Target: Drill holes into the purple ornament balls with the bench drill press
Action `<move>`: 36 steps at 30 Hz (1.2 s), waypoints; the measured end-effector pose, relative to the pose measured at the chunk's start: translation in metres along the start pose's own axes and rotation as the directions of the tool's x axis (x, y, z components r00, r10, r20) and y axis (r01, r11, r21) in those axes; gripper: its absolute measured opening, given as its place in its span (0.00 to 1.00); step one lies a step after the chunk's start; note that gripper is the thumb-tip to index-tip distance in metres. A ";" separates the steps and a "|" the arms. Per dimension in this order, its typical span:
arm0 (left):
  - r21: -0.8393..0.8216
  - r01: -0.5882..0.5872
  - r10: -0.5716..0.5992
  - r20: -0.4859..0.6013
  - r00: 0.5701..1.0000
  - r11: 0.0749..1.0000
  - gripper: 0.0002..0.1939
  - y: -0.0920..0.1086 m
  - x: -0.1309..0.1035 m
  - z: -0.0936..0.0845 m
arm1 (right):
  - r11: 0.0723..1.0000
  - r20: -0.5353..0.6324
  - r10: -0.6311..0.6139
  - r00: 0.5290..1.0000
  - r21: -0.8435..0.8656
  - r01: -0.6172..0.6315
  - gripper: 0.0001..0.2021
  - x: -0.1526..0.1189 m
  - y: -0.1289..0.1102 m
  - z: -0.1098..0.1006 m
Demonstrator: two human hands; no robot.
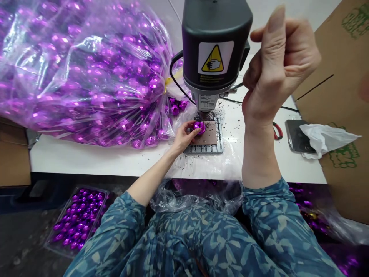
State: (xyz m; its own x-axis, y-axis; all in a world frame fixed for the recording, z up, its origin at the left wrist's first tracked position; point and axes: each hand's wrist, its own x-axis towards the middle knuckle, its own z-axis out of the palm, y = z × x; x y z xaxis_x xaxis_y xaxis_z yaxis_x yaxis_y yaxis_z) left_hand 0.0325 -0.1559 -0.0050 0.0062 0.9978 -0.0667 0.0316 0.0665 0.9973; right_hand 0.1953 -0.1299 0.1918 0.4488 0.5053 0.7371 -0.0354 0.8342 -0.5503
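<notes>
A shiny purple faceted ball (199, 127) is pinched between the thumb and fingers of my left hand (185, 135), just under the head of a black press machine (217, 42). Beneath the ball lies a brown square pad (210, 134) on the grey metal base (204, 150), scattered with dark specks. Raised beside the machine at the upper right, my right hand (279, 63) has its fingers curled; whatever they may grip is hidden behind them.
A big clear bag of purple balls (95, 80) fills the left of the white table (100, 156). At right are a phone (298, 134), a crumpled tissue (327, 138), a red handle (278, 131) and cardboard (343, 92). A tray of purple balls (77, 219) sits lower left.
</notes>
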 end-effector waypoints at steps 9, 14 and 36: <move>0.321 -0.332 0.343 0.023 0.939 0.887 0.26 -0.018 0.001 0.014 | 1.000 0.008 -0.010 1.000 -0.018 0.010 0.24 -0.001 -0.002 0.000; 0.252 -0.359 0.354 0.066 0.933 0.899 0.26 -0.026 0.001 0.013 | 0.999 0.001 -0.042 0.999 0.010 0.042 0.21 -0.010 -0.001 -0.005; 0.203 -0.319 0.319 0.036 0.947 0.926 0.26 -0.025 -0.003 0.014 | 0.967 -0.021 -0.249 0.968 -0.065 0.247 0.16 -0.075 0.036 -0.049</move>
State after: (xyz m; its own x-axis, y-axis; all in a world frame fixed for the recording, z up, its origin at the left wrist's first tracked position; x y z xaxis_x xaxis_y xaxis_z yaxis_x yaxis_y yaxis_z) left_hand 0.0454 -0.1608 -0.0297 0.0521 0.9660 0.2534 0.2301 -0.2585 0.9382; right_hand 0.2040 -0.1483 0.0971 0.4620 0.2772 0.8425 0.1343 0.9171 -0.3754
